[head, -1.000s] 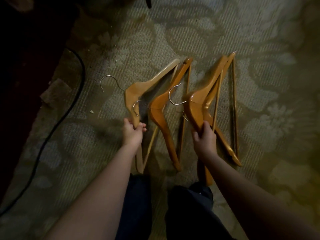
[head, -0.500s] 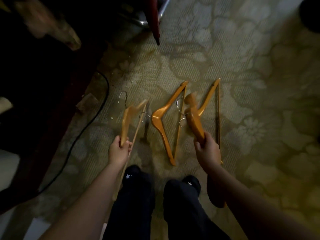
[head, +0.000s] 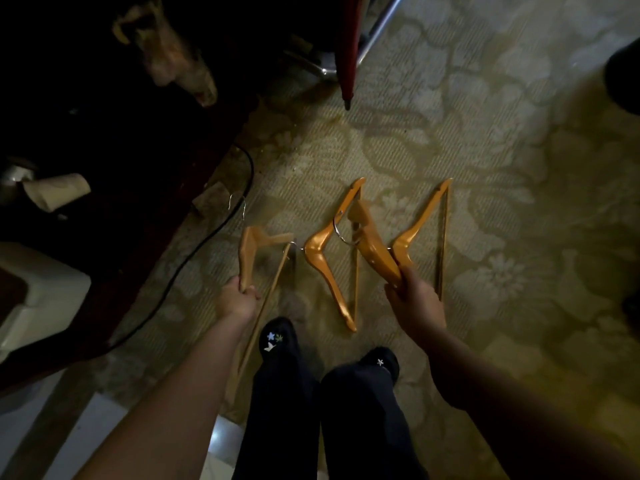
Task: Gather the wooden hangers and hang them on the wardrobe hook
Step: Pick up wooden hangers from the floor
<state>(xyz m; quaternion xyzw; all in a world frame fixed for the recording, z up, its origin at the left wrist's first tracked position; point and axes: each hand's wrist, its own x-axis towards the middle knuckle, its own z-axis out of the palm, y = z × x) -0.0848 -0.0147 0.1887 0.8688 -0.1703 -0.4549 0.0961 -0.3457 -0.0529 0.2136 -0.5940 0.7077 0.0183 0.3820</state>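
Your left hand [head: 239, 301] is clenched round the lower arm of the pale hanger [head: 247, 252], which rises off the carpet [head: 502, 150] above your knuckles, its trouser bar trailing down past your wrist. Your right hand [head: 415, 303] grasps the blurred hanger [head: 375, 249] by one arm, the body angled up and inward from the fist. Between your two grips the middle hanger [head: 327, 271] lies flat and untouched. Risk 1: the chrome hook [head: 341, 233] of the right-held hanger sits over the middle hanger's upper arm; lifting could snag and drag it. Risk 2: the pale hanger's wire hook [head: 238, 206], above your left grip, hangs near the black cable [head: 197, 249] on its outer side; a swing that way could catch it. Risk 3: one-arm grips let a hanger pivot and slip. Unclear: the outer hanger [head: 420, 225], just outside your right grip, runs down to your fingers, but you cannot tell whether you hold it or it rests on the carpet. Motion blur hides the right-held hanger's shape, and whether it is one or two. The wardrobe hook is not in view; the left side is too dark to read.
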